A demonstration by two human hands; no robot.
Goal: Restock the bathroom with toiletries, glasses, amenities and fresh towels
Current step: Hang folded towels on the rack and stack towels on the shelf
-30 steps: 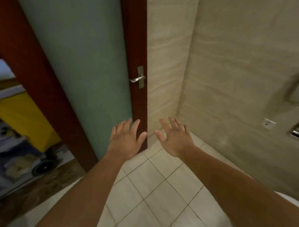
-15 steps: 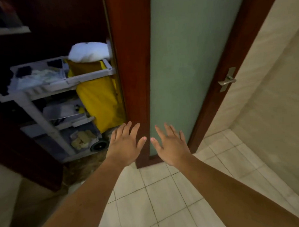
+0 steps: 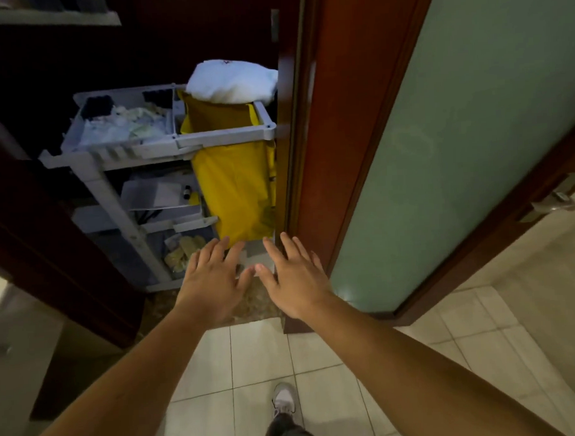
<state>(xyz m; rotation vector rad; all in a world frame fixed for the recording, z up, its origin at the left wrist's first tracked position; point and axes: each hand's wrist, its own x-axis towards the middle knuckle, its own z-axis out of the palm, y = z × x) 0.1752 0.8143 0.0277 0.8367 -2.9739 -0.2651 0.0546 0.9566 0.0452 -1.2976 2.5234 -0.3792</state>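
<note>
A grey housekeeping cart [image 3: 112, 156] stands just outside the bathroom doorway, in dim light. Its top tray holds pale packets and small items. A yellow bag [image 3: 235, 190] hangs on its right side, with a white bundle of linen [image 3: 230, 80] on top. Lower shelves carry papers, small bottles and yellowish packets [image 3: 185, 252]. My left hand [image 3: 213, 280] and my right hand [image 3: 295, 280] are stretched forward side by side, fingers straight and spread, holding nothing. Both hover in the air short of the cart's lower part.
The bathroom door [image 3: 457, 138], frosted green glass in a red-brown frame, stands open on the right with a metal lever handle [image 3: 554, 203]. A dark wooden panel [image 3: 51, 261] flanks the left. Pale floor tiles [image 3: 252, 357] lie underfoot; my shoe [image 3: 284, 399] shows below.
The view has swung left from the tiled bathroom corner to the doorway, and the cart has come closer and more central. Both hands stay outstretched and empty.
</note>
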